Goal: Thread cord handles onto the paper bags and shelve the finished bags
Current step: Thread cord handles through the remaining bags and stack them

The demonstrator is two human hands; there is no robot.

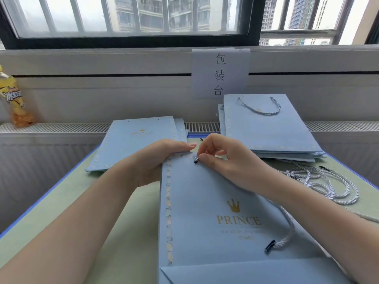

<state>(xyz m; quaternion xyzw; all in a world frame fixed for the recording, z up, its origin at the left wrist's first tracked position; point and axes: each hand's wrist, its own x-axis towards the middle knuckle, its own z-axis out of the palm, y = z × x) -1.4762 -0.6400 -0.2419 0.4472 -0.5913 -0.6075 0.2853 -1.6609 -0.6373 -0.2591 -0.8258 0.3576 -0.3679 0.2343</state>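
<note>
Flat paper bag (215,212) held at top edge by left hand (162,158), fingers curled over rim. Cord tip (196,160) pinched by right hand (223,160) at punched hole, hands nearly touching. Cord's other end (270,245) left loose on bag, beneath right forearm. Unthreaded bags (135,144) stacked beyond left hand; handled bags (268,128) piled beyond right hand, loose cords (328,185) beside them. Shelving judged not yet started.

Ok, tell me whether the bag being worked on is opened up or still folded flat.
Folded flat. The bag lies flat on the table, its bottom flap folded over near the camera, while the right hand pinches a cord tip at its top edge.
</note>
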